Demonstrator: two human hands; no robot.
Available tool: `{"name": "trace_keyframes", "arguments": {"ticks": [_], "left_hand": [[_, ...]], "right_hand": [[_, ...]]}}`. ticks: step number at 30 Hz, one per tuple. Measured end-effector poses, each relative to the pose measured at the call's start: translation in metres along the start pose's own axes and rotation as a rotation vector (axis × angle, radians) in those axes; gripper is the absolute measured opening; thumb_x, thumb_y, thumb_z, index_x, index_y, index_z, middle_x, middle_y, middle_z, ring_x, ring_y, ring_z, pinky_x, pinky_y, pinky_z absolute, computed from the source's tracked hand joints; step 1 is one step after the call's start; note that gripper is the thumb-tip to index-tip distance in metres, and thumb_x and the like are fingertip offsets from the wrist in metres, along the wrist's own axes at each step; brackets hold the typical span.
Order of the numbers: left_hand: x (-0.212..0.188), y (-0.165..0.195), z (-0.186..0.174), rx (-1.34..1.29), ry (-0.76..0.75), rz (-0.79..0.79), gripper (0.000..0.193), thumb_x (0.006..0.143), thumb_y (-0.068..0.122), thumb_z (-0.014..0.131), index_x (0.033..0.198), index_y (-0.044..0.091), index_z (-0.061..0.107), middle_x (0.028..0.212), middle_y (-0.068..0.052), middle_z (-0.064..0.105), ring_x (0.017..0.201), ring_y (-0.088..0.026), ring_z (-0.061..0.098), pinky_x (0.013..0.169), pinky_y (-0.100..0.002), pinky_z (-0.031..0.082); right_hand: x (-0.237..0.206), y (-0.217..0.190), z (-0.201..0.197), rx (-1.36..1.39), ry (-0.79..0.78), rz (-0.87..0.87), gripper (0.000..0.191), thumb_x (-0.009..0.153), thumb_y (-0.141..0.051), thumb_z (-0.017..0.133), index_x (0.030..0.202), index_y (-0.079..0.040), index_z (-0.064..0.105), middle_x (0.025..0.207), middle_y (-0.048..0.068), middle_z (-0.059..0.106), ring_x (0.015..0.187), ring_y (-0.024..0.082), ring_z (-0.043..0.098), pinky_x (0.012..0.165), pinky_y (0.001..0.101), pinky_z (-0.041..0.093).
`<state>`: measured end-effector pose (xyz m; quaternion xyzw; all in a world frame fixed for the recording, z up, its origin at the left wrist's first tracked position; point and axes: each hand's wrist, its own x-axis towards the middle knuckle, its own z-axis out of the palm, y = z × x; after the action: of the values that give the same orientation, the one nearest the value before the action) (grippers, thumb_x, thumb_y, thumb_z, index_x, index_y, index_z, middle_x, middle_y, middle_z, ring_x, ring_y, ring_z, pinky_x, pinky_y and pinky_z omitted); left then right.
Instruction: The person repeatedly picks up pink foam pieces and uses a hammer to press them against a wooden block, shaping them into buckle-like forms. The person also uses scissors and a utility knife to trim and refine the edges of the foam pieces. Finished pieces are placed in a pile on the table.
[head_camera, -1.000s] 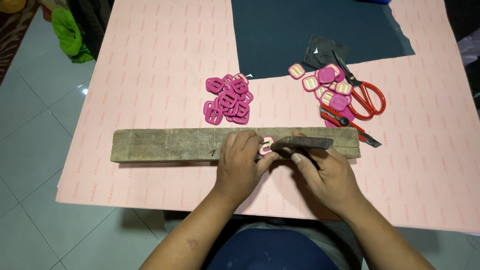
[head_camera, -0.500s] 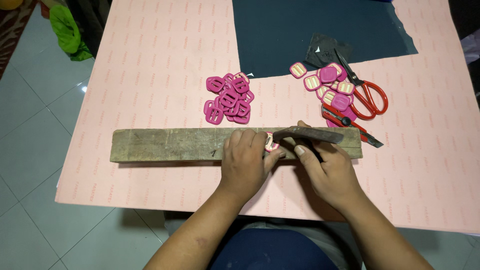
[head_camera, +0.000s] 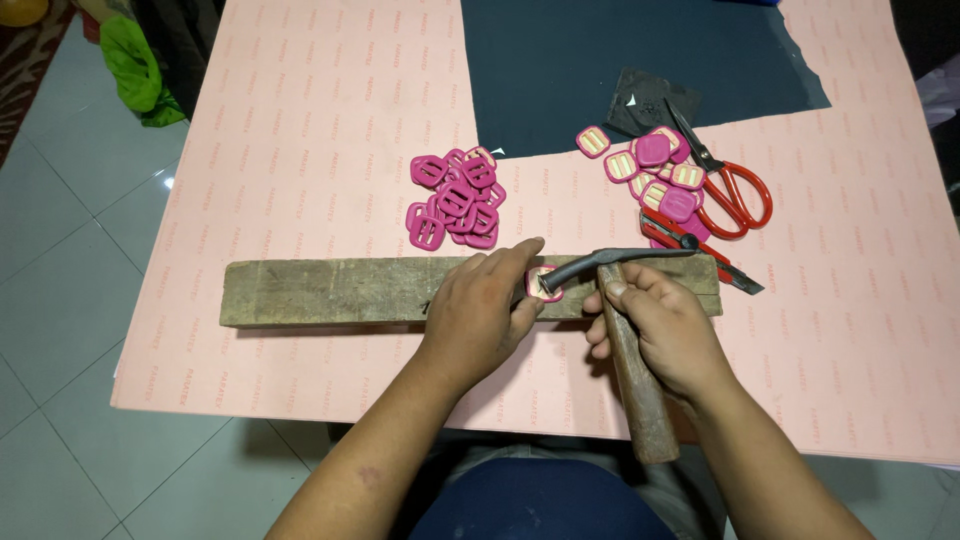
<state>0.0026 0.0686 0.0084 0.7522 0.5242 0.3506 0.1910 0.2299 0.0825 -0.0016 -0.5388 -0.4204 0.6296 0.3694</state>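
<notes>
Left hand (head_camera: 480, 310) pinching buckle (head_camera: 543, 284) flat on plank (head_camera: 330, 291) near front counter edge, right hand (head_camera: 660, 325) gripping hammer (head_camera: 625, 340): best short, square taps, fingertips clear.

Even, fairly bright light from overhead. Soft, short shadows lie under the plank (head_camera: 330, 290) and both forearms. The floor tiles (head_camera: 60, 300) show a mild sheen. Focus is sharp throughout; the edges bend slightly.
</notes>
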Motion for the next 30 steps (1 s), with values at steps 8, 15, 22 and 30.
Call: {"name": "trace_keyframes", "arguments": {"ticks": [8,15,22,30], "left_hand": [[-0.009,0.004,0.016,0.070,0.163,-0.010,0.053,0.080,0.023,0.082,0.126,0.006,0.062,0.099,-0.010,0.070,0.097,-0.029,0.063,0.092,-0.045,0.045],[-0.010,0.003,0.018,0.023,0.195,0.000,0.050,0.080,0.025,0.083,0.123,0.007,0.063,0.101,-0.008,0.072,0.096,-0.027,0.064,0.090,-0.043,0.045],[-0.009,0.003,0.013,0.008,0.152,-0.007,0.046,0.081,0.024,0.082,0.120,0.007,0.064,0.097,-0.008,0.071,0.096,-0.027,0.065,0.088,-0.044,0.045],[-0.008,0.004,0.014,0.007,0.129,-0.039,0.045,0.082,0.024,0.082,0.120,0.008,0.064,0.098,-0.009,0.070,0.097,-0.028,0.065,0.089,-0.044,0.045]], "right_hand": [[0.005,-0.001,-0.001,0.028,-0.001,0.047,0.022,0.102,-0.019,0.053,0.113,-0.002,0.059,0.091,0.009,0.071,0.059,0.013,0.064,0.052,0.0297,0.056],[0.004,0.003,0.002,-0.091,0.000,-0.025,0.022,0.101,-0.019,0.053,0.114,-0.002,0.060,0.086,0.006,0.067,0.058,0.011,0.062,0.051,0.0287,0.055],[-0.008,0.009,0.005,-0.385,0.009,-0.221,0.023,0.100,-0.017,0.054,0.118,-0.004,0.061,0.079,0.008,0.066,0.058,0.011,0.064,0.053,0.0289,0.057],[-0.002,0.001,0.018,-0.179,0.068,-0.059,0.021,0.101,-0.019,0.052,0.109,-0.001,0.059,0.086,0.006,0.067,0.056,0.013,0.063,0.052,0.0316,0.056]]}}
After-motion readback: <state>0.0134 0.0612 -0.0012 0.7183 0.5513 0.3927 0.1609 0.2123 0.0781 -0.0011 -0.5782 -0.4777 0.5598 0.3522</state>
